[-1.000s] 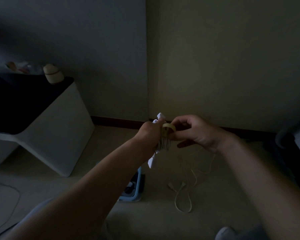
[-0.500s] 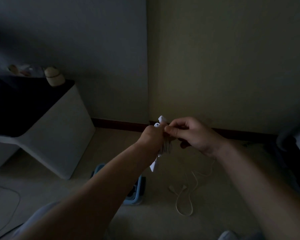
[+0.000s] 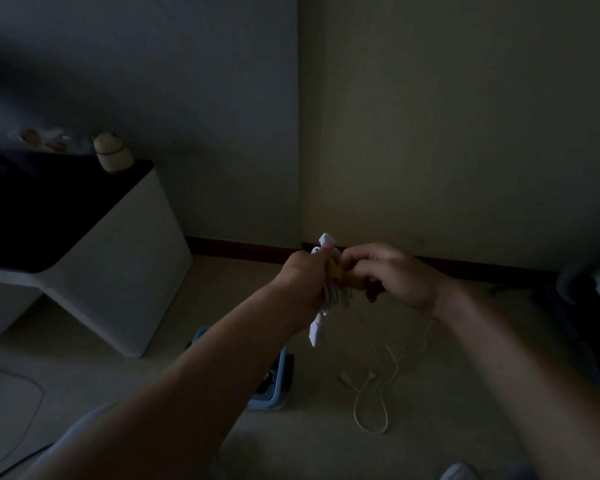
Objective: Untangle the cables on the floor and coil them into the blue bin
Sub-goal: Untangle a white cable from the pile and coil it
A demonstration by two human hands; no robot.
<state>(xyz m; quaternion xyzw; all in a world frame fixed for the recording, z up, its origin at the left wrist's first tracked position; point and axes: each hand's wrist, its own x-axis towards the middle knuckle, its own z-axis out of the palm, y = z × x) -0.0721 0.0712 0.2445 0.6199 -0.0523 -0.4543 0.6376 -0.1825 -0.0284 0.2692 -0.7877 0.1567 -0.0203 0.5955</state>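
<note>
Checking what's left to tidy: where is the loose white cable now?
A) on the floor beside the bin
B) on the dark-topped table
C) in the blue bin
A: the loose white cable lies looped on the floor beside the blue bin; the left hand grips a coiled bundle, the right hand pinches its yellow band.

Legible text, labels, numbers: none. Nothing readable on the cable bundle, blue bin lower centre, or white cabinet at left.
</note>
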